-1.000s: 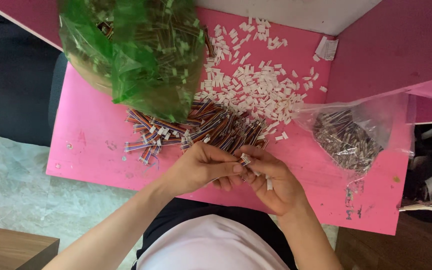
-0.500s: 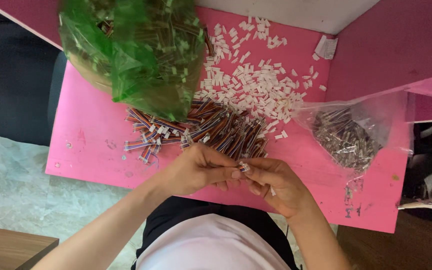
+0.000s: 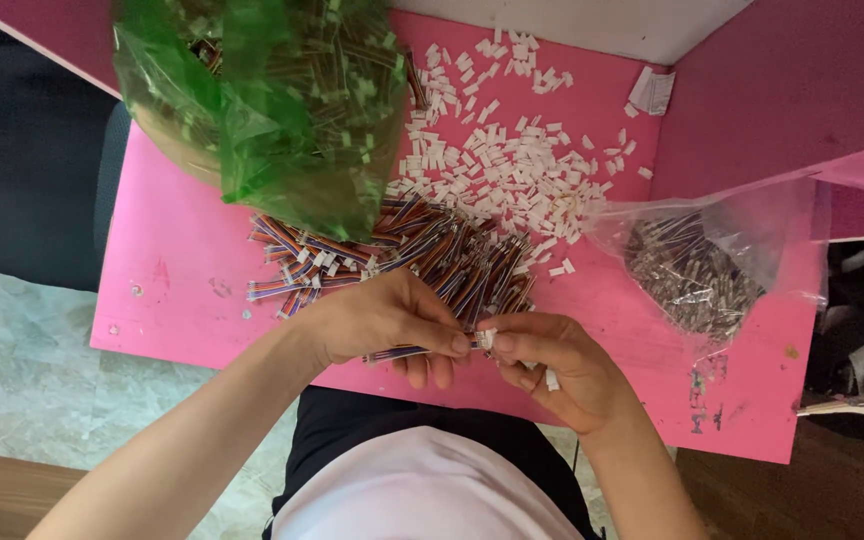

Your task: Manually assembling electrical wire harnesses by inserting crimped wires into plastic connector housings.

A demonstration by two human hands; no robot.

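Both hands meet at the near edge of the pink table (image 3: 182, 300), about midway along it. Left hand (image 3: 377, 320) pinched shut on a short bundle of coloured wires (image 3: 397, 353), which sticks out under the palm toward the left. Right hand (image 3: 552, 365) curled, thumb and forefinger closed on a small white plastic plug (image 3: 487, 340) at the wire end; the two sets of fingertips touch there. Another white piece (image 3: 552, 380) peeps from the right palm.

Just beyond the hands, toward the table's middle: a loose heap of striped wires (image 3: 432, 255), ends fanned left. Farther back, spread toward the far edge, a scatter of white plugs (image 3: 512, 170). Far left corner: a green plastic bag (image 3: 272, 110), bulging, contents partly visible as wires and white bits. Right edge: a clear plastic bag (image 3: 697, 270) lying open with a dark mass of small parts inside, too fine to tell. Folded white paper scrap (image 3: 652, 92) near the far right corner
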